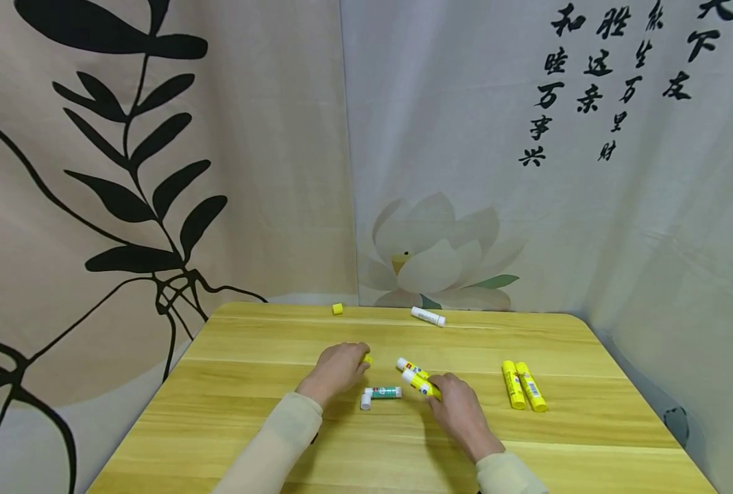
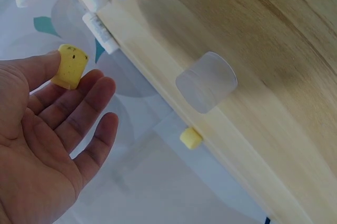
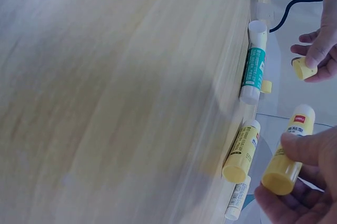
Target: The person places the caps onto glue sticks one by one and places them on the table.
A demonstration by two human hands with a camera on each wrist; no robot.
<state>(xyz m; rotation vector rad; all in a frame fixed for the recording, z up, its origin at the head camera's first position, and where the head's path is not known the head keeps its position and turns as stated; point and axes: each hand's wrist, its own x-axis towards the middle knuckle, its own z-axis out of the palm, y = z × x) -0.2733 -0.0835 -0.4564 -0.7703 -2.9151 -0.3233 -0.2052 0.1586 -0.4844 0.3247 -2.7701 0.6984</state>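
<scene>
My left hand [image 1: 337,371] pinches a small yellow cap [image 2: 71,66] between thumb and fingertips, its other fingers loosely spread. In my right hand [image 1: 459,410] is a yellow glue stick [image 3: 290,153], gripped near its yellow end, with its white end pointing toward the left hand. A second yellow glue stick [image 3: 242,150] with a white end lies on the table just beyond the held one. Between the hands, nearer the front, lies a green-and-white glue stick [image 1: 386,392]. A whitish translucent cap [image 2: 206,83] sits by its left end.
Toward the back edge of the wooden table [image 1: 249,384] are another yellow cap [image 1: 337,309] and a white glue stick [image 1: 428,316]. Two yellow glue sticks lie side by side at the right, one nearer [image 1: 513,385] and one outer [image 1: 531,387]. A printed curtain [image 1: 280,171] hangs behind the table.
</scene>
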